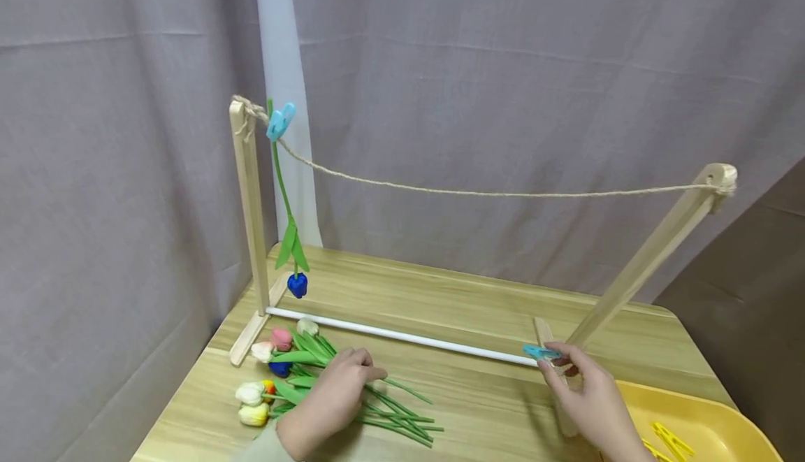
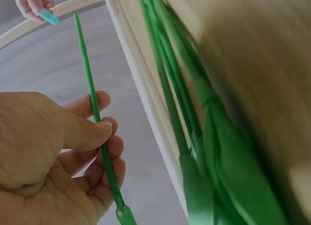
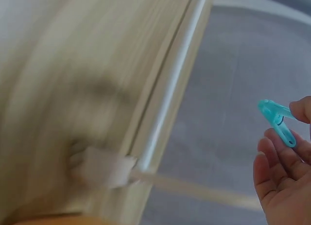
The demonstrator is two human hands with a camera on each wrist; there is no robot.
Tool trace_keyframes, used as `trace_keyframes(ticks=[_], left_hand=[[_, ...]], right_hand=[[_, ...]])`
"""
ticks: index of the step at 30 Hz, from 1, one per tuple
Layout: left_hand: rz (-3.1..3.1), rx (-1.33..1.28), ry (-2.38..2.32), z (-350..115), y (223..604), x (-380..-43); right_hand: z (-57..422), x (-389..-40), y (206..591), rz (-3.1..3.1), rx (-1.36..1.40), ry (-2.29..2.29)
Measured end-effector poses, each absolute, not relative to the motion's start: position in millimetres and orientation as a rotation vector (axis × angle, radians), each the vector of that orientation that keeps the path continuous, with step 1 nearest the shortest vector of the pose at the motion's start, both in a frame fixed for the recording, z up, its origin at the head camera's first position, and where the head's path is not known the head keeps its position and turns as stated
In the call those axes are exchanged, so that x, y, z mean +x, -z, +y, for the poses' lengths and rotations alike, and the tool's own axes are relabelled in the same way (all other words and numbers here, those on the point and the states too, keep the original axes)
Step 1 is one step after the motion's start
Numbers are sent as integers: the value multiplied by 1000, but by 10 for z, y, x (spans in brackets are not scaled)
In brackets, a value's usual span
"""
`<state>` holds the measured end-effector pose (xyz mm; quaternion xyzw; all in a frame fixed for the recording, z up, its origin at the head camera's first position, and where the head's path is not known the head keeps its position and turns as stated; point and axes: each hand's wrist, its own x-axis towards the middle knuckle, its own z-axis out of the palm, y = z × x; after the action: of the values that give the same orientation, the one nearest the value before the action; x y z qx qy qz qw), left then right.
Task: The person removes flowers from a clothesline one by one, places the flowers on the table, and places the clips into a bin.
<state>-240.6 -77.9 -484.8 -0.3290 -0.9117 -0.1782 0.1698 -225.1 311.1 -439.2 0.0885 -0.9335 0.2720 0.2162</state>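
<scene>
My left hand [image 1: 336, 395] pinches the green stem of an artificial tulip [image 2: 87, 64] between thumb and fingers; its bloom lies outside the left wrist view. Beside that hand, several more tulips [image 1: 254, 415] with white, yellow, pink, orange and blue heads lie bunched on the table, stems toward the right. My right hand [image 1: 588, 395] holds a light blue clothespin [image 3: 277, 118] by its handles, near the foot of the right post. A blue tulip [image 1: 298, 285] hangs head down from the twine [image 1: 440, 190], clipped by another light blue clothespin [image 1: 280, 121].
The twine runs between a left wooden post [image 1: 249, 217] and a leaning right wooden post [image 1: 648, 266]. A white rod [image 1: 402, 337] joins their feet low over the table [image 1: 484, 406]. At the front right, a yellow tray [image 1: 723, 423] holds yellow clothespins [image 1: 671, 441]. Grey curtains hang behind.
</scene>
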Motion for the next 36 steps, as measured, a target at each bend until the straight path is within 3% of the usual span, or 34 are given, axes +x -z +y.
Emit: trace_keyframes(ticks=[13, 20, 29, 36], left_hand=[[-2686, -1009, 504, -649, 5049, -2412], [-2693, -1060, 474, -641, 5113, -2414], [-2739, -1059, 455, -639, 5106, -2391], [-2734, -1041, 448, -619, 5116, -2420]], right_hand=[[3789, -1923, 4615, -2543, -179, -725], [3861, -1886, 4702, -2488, -216, -728], [4041, -1902, 4678, -2629, -597, -699], [4056, -1928, 4711, -2659, -673, -729]])
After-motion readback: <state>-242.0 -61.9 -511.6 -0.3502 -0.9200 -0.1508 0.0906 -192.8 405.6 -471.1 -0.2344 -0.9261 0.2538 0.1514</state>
